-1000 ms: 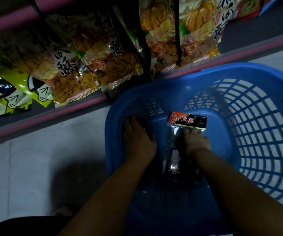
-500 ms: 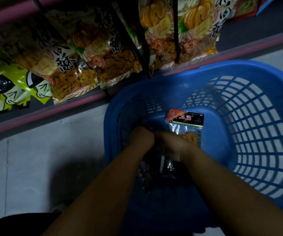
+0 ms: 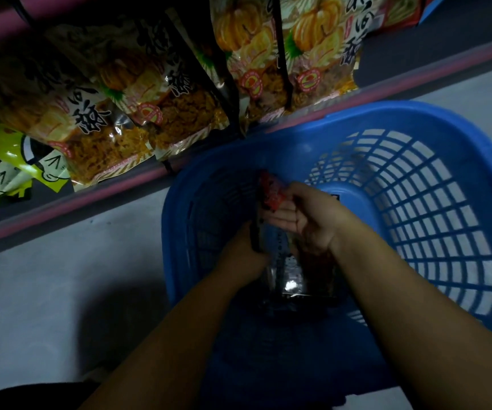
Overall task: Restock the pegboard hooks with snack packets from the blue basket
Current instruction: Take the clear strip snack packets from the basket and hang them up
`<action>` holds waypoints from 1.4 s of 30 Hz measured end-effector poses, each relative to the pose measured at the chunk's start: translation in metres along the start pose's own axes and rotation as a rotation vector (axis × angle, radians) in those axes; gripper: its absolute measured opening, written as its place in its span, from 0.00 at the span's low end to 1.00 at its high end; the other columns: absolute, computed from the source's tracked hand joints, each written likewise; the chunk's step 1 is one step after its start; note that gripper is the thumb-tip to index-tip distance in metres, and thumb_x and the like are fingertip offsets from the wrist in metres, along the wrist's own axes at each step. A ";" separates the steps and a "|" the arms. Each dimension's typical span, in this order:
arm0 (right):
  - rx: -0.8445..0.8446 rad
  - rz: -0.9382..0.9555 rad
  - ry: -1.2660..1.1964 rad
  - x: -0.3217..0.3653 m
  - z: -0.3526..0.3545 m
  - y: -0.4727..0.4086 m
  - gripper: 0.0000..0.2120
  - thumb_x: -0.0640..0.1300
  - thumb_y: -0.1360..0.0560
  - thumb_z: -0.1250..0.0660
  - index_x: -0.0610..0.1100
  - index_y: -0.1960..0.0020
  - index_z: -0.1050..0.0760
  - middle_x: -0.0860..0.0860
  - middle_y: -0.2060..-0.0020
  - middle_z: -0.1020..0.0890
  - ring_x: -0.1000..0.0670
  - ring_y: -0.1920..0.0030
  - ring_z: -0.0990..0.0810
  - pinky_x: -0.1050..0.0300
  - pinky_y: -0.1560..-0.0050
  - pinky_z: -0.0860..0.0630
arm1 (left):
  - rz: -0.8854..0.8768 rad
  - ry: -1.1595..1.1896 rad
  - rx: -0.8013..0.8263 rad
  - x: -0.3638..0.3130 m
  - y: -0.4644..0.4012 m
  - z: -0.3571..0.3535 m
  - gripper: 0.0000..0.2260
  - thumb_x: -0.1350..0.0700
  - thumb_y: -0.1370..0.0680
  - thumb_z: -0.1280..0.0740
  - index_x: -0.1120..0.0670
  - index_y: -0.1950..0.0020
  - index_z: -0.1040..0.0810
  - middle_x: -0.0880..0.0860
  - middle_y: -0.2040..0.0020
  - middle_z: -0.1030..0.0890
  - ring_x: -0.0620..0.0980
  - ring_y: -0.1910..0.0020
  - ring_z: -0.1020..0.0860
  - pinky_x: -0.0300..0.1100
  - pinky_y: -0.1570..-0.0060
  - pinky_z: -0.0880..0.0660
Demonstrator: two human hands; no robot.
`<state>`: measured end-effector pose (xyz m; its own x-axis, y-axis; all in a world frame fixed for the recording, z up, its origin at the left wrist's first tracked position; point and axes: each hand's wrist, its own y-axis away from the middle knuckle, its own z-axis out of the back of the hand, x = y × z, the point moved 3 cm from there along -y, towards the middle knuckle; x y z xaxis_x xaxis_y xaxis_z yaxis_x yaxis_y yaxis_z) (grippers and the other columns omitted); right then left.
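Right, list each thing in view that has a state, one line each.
snack packets: bunched upright, lifted inside the basket, held by both hands.
left hand: grips the packets' left edge.
right hand: palm up, thumb pinching the red packet top.
blue basket: on the floor, upright, mostly bare inside.
hanging snack bags: on display above, untouched.

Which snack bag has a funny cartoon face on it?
The yellow-green bag at the far left of the shelf. The other hanging bags show orange pumpkins, and the packet in the hands is red-topped.
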<state>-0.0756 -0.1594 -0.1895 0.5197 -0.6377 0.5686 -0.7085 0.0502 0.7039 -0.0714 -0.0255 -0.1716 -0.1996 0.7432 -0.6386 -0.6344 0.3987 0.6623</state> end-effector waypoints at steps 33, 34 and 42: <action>-0.467 0.191 0.223 0.036 0.021 0.139 0.03 0.32 0.28 0.30 0.38 0.56 0.21 0.46 0.69 0.18 0.49 0.69 0.19 0.58 0.68 0.22 | -0.129 0.711 -0.418 -0.046 0.089 0.070 0.06 0.53 0.22 0.35 0.46 0.58 0.20 0.45 0.58 0.16 0.44 0.55 0.18 0.43 0.53 0.24; -0.455 0.205 0.168 0.048 0.003 0.165 0.06 0.34 0.28 0.30 0.36 0.51 0.21 0.46 0.67 0.17 0.49 0.68 0.18 0.56 0.68 0.21 | -0.119 0.728 -0.421 -0.052 0.109 0.080 0.07 0.53 0.22 0.36 0.47 0.59 0.20 0.45 0.59 0.16 0.43 0.57 0.18 0.42 0.54 0.24; -0.490 0.256 0.082 0.169 -0.174 0.382 0.14 0.45 0.27 0.31 0.35 0.48 0.19 0.33 0.51 0.18 0.31 0.48 0.19 0.27 0.48 0.25 | -0.130 0.797 -0.441 -0.160 0.306 0.224 0.09 0.51 0.23 0.34 0.40 0.60 0.18 0.41 0.60 0.16 0.43 0.56 0.18 0.39 0.58 0.23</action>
<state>-0.1753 -0.1143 0.2497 0.4094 -0.4977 0.7646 -0.5224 0.5592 0.6437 -0.0665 0.0981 0.2212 -0.4587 0.0515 -0.8871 -0.8825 0.0901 0.4615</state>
